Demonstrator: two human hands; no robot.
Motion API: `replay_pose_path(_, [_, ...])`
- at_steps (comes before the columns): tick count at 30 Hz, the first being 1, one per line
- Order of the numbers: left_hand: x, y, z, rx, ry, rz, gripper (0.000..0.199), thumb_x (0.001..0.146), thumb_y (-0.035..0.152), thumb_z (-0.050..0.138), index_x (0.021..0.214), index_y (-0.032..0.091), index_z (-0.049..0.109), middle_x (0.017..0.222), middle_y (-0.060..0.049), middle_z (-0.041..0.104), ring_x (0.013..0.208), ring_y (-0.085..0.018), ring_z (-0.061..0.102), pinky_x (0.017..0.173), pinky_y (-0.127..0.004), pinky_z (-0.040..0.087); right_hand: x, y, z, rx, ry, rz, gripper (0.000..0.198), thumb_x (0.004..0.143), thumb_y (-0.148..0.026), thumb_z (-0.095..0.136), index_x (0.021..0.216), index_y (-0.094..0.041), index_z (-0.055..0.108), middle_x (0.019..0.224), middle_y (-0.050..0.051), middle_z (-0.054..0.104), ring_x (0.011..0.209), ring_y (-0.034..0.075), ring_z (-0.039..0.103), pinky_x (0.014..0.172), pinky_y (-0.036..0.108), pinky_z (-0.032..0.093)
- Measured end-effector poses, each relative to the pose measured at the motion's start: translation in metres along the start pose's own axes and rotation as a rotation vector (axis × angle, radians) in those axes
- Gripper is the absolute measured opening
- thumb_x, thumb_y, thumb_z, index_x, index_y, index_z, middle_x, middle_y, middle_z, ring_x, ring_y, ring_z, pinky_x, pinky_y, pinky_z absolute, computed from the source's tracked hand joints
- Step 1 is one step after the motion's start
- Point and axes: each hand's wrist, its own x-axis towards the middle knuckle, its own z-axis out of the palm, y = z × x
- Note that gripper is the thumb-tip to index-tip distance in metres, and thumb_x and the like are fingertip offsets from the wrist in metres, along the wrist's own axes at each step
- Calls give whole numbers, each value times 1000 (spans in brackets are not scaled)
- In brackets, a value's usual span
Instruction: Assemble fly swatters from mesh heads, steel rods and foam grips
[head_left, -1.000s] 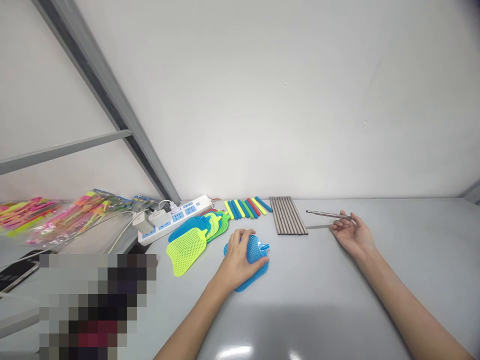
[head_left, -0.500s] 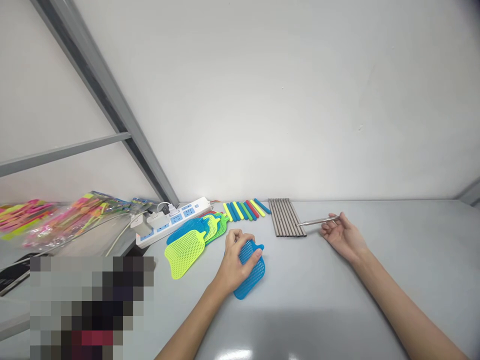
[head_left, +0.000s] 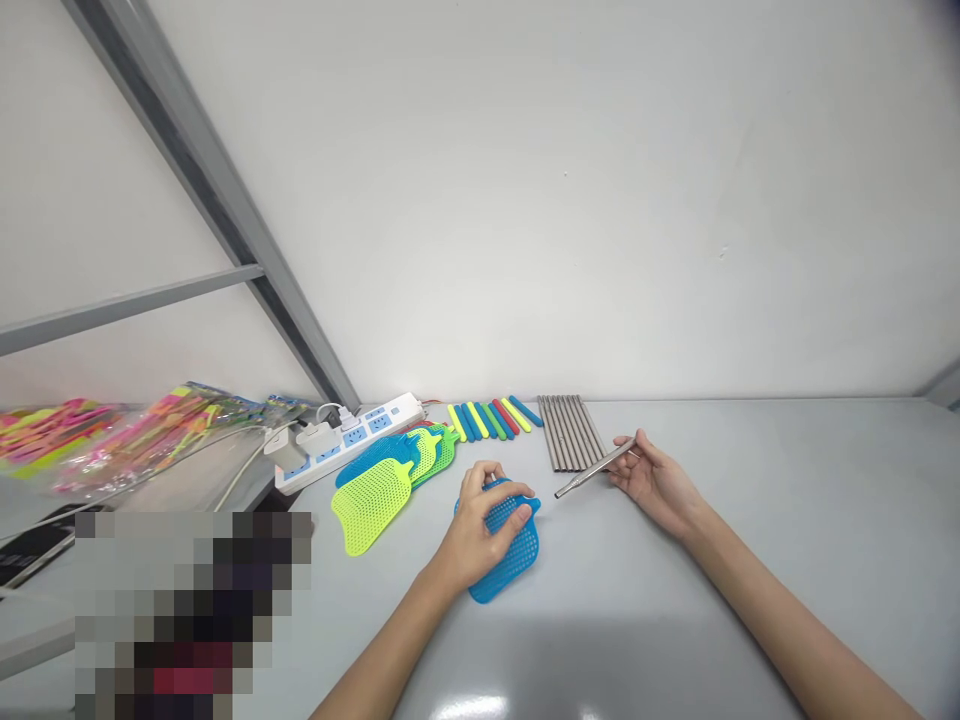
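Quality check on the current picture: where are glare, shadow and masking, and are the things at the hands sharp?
Head view: white glare on the grey table along the bottom edge, a broad darker area above it; head view, lower left: coarse pixelated patch; head view, centre: metal tube in the right hand and blue perforated paddle under the left hand look fairly sharp.

Non-job stuff in view, nearly all left of my left fingers (head_left: 517, 517).
White power strip (head_left: 409, 408) beyond them, to the left: boxy adapters (head_left: 285, 450) and one smaller plug (head_left: 349, 419) seated, white cables (head_left: 241, 476) running further left. Far left, clear bags (head_left: 161, 428) of pink, orange and yellow pieces; can't read exact contents. Dark phone-like slab (head_left: 34, 540) on the near side of the bags. Grey metal frame (head_left: 247, 240) with crossbar (head_left: 142, 298) rises behind the strip. Pale wall (head_left: 570, 250) straight ahead past my fingers, two small marks.
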Motion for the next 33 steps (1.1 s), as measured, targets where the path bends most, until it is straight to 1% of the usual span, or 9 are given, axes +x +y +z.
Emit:
replay_pose_path(8, [0,-2,1,10,-11,-4,21,77,35,45,88,25,59,98,-6,40,96,-19,41,90,-35,32,1,5,1,6,36,-10,26,76,-43,44,79,-20,57,57,1,48,59,15,49,58,29,41])
replay_pose_path(13, [0,-3,3,2,-12,12,20,77,34,45,88,24,59,98,-6,41,96,-19,41,89,-37,32,1,5,1,17,17,4,26,76,-42,45,79,-20,58,58,2,50,60,15,49,59,28,40])
replay_pose_path(21, [1,-4,4,-42,-15,43,18,78,30,45,89,22,58,98,-5,41,97,-17,42,89,-32,33,1,5,-1,23,24,5,27,75,-42,46,79,-19,60,59,3,52,60,15,48,59,28,39])
replay_pose_path(33, [1,-4,4,-34,-29,56,18,78,28,45,89,22,58,97,-5,42,98,-17,42,89,-34,34,0,8,1,-3,11,-1,29,77,-42,44,82,-18,60,61,3,53,62,14,48,60,27,39])
